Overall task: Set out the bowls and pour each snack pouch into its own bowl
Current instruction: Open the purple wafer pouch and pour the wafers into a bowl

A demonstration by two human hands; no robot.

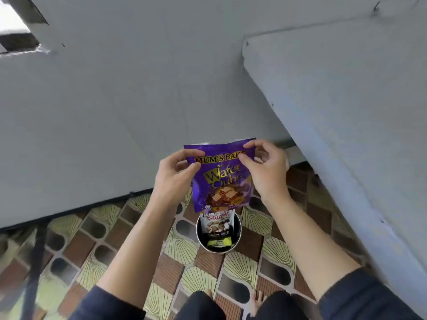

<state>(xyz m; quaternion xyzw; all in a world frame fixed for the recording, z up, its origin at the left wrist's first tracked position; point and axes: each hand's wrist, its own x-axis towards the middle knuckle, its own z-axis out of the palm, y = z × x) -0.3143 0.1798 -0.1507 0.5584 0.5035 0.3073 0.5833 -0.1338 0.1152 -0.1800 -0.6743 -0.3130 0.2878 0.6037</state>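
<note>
Grey wall: fills the upper view, and a grey slab juts in at the right.
Patterned floor: lies under me and carries the work; I see no desk.
Purple wafer pouch: hangs upright in the air, front towards me, straight above the metal bowl and clear of its rim.
Left grip: clamped on the pouch's top left corner, thumb in front.
Right grip: pinches the top right edge, thumb in front and fingers behind.
Metal bowl: stands on the floor between my forearms, the only bowl I can see.
White nut pouch: stands inside the bowl, against its far wall.
Yellow-green packet: lies in the bowl, in front of the nut pouch.
Step in hand: opening the wafer pouch, I judge; I cannot tell whether its top is already parted.
Next move: calls for an even pull at both corners. The bowl needs clearing of the other two pouches before I tip anything in.
</note>
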